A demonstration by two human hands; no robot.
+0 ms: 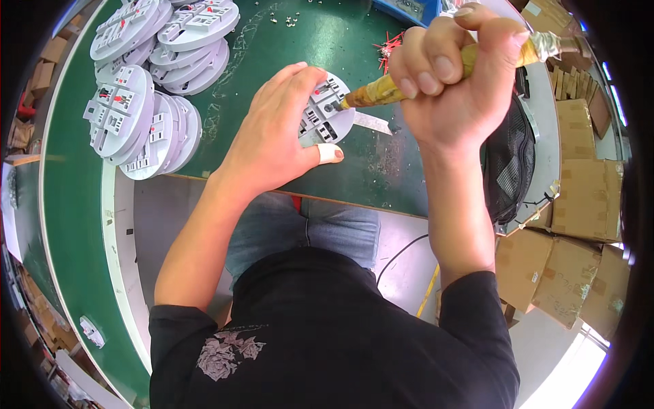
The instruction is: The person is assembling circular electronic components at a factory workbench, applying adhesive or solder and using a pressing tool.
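- The round white plastic disc (346, 121), with raised slots and dark fittings on its upper face, lies on the dark green tabletop (306, 48) in front of the person, just right of the left hand (272, 133) and lower left of the right hand (455, 78).
- The left hand is spread about the disc's left side: the fingers lie along its upper left edge, partly covering it, and the thumb, wrapped in a white bandage (327, 153), reaches to its lower edge. I cannot tell how hard they press.
- The right hand is curled tightly around a long, slim tool wrapped in yellow tape (383, 90), raised above the table and well apart from the left hand.
- The tool slants down leftward, its brownish lower end over the disc's middle; I cannot tell whether the tip touches.
- A flat pale strip (372, 123) lies just right of the disc, below the tool.
- Thin red pieces (388, 50) lie in a loose heap beside the right hand's fingers, near a blue plastic bin (412, 9).
- Stacks of similar grey-white discs (142, 109) stand left of the left hand, well apart from it.
- A black mesh bag (511, 167) lies right of the right forearm.
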